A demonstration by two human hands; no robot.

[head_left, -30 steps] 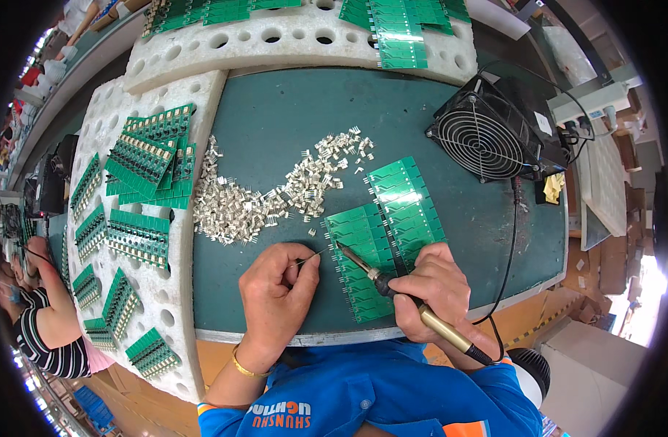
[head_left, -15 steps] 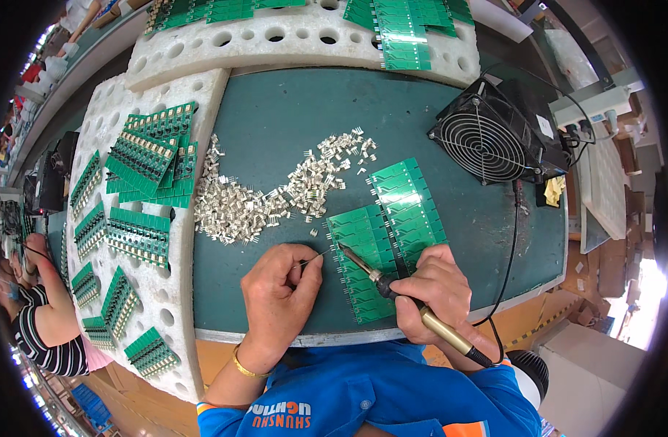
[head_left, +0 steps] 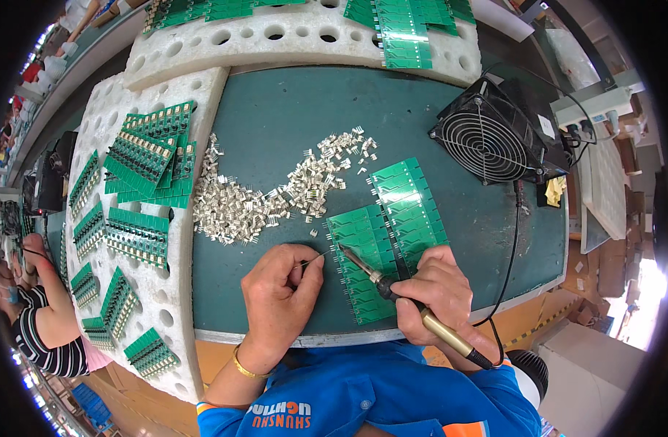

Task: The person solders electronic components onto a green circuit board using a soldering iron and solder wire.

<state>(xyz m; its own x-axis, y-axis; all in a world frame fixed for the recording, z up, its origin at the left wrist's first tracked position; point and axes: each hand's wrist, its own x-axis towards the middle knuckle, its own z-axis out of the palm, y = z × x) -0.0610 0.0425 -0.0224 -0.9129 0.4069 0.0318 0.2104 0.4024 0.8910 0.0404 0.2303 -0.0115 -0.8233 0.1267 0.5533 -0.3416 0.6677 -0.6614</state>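
My right hand [head_left: 439,291] is closed round a soldering iron [head_left: 444,329] with a gold-coloured handle. Its tip meets the upper left edge of a green circuit board panel [head_left: 366,295] lying flat on the table. Just left of that panel, my left hand [head_left: 284,288] pinches a thin solder wire [head_left: 318,258], whose end points toward the iron's tip. Whether wire and tip touch is too small to tell. A second green panel [head_left: 406,200] lies beside the first, to its upper right. Beyond my left hand spreads a pile of small white connectors [head_left: 235,207].
A black fan [head_left: 483,135] stands at the right rear, and the iron's cord [head_left: 510,269] curves below it. White foam boards [head_left: 170,284] at left and back [head_left: 297,54] carry green circuit boards [head_left: 141,156]. Another person's arm [head_left: 50,298] shows at far left.
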